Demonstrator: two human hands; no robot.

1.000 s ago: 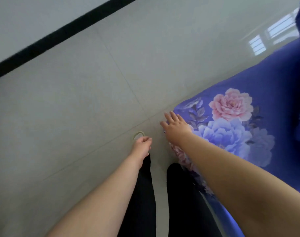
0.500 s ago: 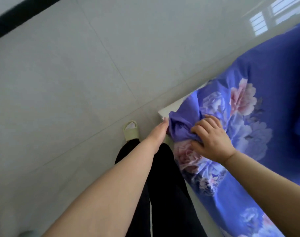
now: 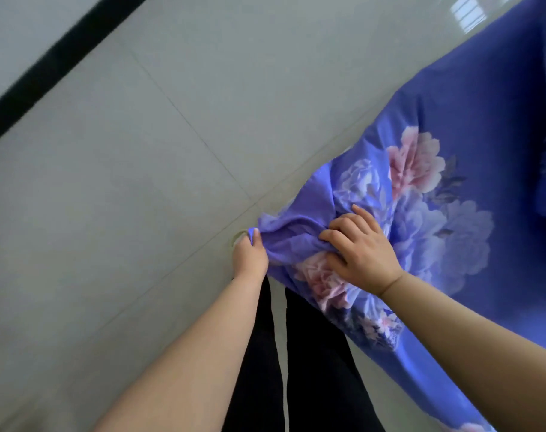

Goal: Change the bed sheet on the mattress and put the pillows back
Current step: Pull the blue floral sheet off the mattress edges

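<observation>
Your left hand (image 3: 249, 255) pinches the corner of the blue floral bed sheet (image 3: 452, 188) — at its 3 o'clock, your right hand (image 3: 363, 252) grips a bunched fold.

Bare forearms, no sleeves — black trousers (image 3: 315, 369) — pale green slipper (image 3: 239, 236).

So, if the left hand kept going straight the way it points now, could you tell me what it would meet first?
The left hand points away from the body, pinching the corner of the blue floral sheet. Just past its fingertips lies a pale green slipper, then bare tiled floor. Depth is unclear, so it may pass above the slipper.
</observation>
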